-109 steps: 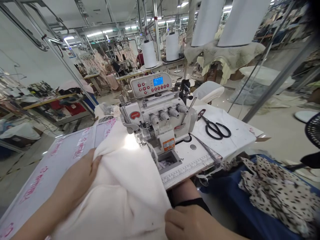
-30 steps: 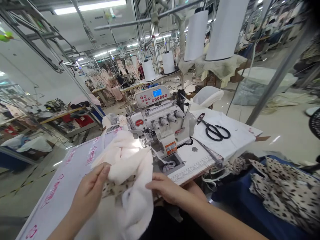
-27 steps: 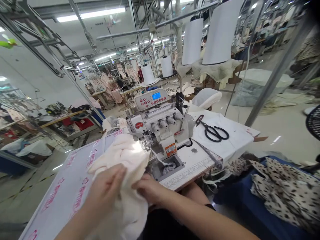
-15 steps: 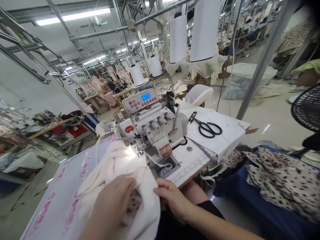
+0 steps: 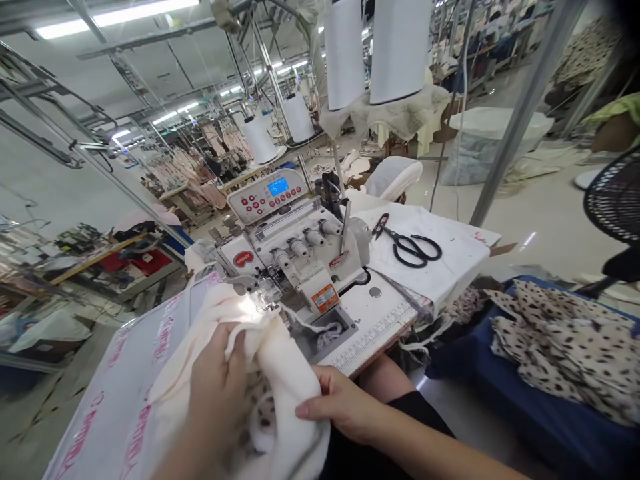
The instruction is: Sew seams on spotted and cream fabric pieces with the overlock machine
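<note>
Cream fleece fabric point(image 5: 293, 373) lies bunched in front of the overlock sewing machine point(image 5: 300, 247), its far end under the lit needle area. My left hand point(image 5: 220, 370) pinches an edge of it, fingers closed, a little blurred. On the right side of the same fabric my right hand point(image 5: 340, 403) is closed, thumb on top and fingers beneath. Between my hands the cloth forms an opening, where a spotted inner layer point(image 5: 263, 407) shows. Part of the fabric is hidden behind my left hand and forearm.
Black scissors point(image 5: 415, 250) and small thread snips point(image 5: 381, 225) lie on white cloth right of the machine. Spotted fabric point(image 5: 565, 347) is heaped on a blue-covered bin point(image 5: 480, 400) at right. Large thread cones point(image 5: 400, 53) stand above. A black fan point(image 5: 615, 207) is at the far right.
My left hand has risen and moved left, lifting the fabric edge toward the machine. The opening with the spotted layer shows wider. My right hand still grips its side. The view has shifted slightly.
</note>
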